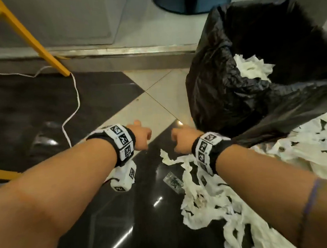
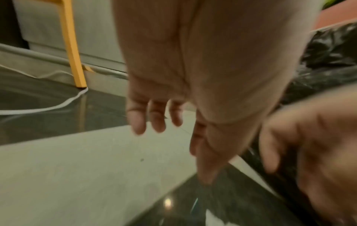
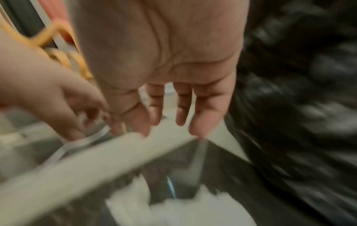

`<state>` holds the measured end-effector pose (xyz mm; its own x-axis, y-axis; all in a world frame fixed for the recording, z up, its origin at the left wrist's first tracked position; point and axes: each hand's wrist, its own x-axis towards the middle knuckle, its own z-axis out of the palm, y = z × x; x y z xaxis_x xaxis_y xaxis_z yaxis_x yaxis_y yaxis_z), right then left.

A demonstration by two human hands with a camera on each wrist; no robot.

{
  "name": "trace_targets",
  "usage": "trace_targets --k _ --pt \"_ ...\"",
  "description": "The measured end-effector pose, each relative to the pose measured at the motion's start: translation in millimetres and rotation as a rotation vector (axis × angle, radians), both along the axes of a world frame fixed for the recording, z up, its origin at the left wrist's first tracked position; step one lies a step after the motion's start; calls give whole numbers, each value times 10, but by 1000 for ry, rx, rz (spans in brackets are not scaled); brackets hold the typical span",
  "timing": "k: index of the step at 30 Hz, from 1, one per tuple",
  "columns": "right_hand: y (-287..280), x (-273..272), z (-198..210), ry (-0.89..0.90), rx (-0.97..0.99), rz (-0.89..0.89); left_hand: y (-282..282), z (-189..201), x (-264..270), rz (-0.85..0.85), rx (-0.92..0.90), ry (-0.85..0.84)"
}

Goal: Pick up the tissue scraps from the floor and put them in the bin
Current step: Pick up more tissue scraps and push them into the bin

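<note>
Two empty hands, left hand [image 1: 140, 135] and right hand [image 1: 183, 140], hover with fingers loosely spread above the floor [image 1: 147, 98]. Torn tissue scraps [image 1: 204, 198] trail from just beneath the right hand back toward the person and rightward past the bin [image 1: 233, 76], which stands just beyond it. Open floor lies left; more tissue already sits in the liner.

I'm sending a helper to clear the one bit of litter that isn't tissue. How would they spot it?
Start at the black bin bag and come down to the tissue scraps on the dark floor. At their left edge lies a small clear wrapper, shiny and see-through, not white.
</note>
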<state>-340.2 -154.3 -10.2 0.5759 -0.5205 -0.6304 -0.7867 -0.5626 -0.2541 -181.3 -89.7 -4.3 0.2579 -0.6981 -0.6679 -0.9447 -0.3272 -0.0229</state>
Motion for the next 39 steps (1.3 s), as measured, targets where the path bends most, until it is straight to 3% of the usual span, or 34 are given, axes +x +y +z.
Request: trace_targets --k 2,4,8,15,18,20,23,25,27,29,34,39 --pt "250 -281 -378 243 81 66 204 -270 2 18 64 43" --pt "460 -463 -567 308 61 84 406 -457 -34 17 144 78" --pt "538 -530 -664 61 20 -49 642 -704 -233 -30 214 135" --pt "315 -452 -510 -388 -48 -509 776 -864 -589 -132 -41 249" --pt "283 -507 -493 -510 -62 -713 927 -952 -666 -289 -118 250" --pt "377 -585 -522 -426 13 -629 1031 -1048 -685 -419 -133 234" --pt "663 -708 -633 -65 36 -208 1100 -1127 -677 -485 -169 285" --pt "847 -735 -744 50 -62 11 1092 -1134 -695 -367 -175 402" --pt "933 -737 -829 24 -122 58 1057 -1123 -719 -203 -161 535" --pt "919 -722 -844 -49 -113 -42 1010 -1148 -710 -241 -235 510" --pt "607 -626 -514 -409 -51 -590 956 -1114 -645 -148 -228 494" --pt "348 -542 -229 -651 33 -888 858 -1061 -567 -26 -322 445"
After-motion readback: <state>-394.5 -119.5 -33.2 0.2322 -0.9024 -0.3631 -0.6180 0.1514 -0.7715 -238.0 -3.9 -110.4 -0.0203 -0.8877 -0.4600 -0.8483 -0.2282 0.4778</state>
